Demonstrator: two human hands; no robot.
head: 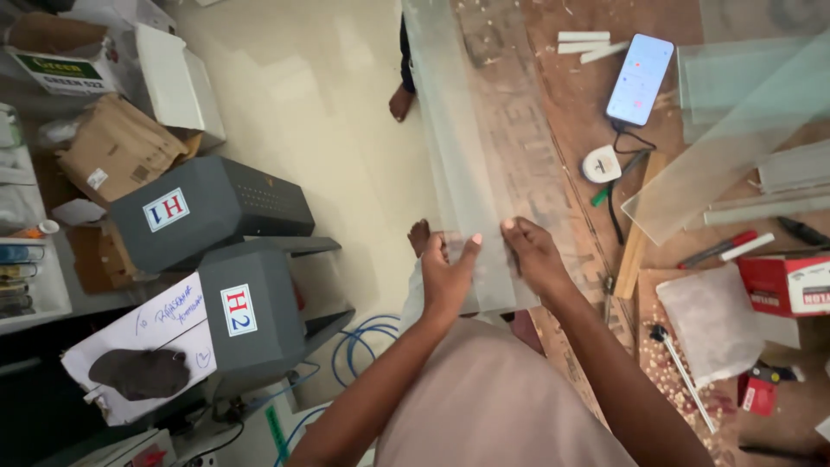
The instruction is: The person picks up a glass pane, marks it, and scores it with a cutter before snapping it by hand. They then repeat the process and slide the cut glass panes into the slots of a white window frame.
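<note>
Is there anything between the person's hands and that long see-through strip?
No. The left hand and right hand already touch the near end of the long frosted strip, thumbs on top. Nothing visible sits between them.

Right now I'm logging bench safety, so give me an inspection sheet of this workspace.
Surface: wooden bench, dusty, shavings near its front edge.
Job's things: long glass strips lying along the bench edge.
Clutter: phone, more glass sheets, markers, red box, plastic bag.
Grips: left hand and right hand each hold the strips' near end.
Cables: black lead on the bench; blue cable on the floor.
Surroundings: two grey machines, cardboard boxes, another person's foot.
</note>
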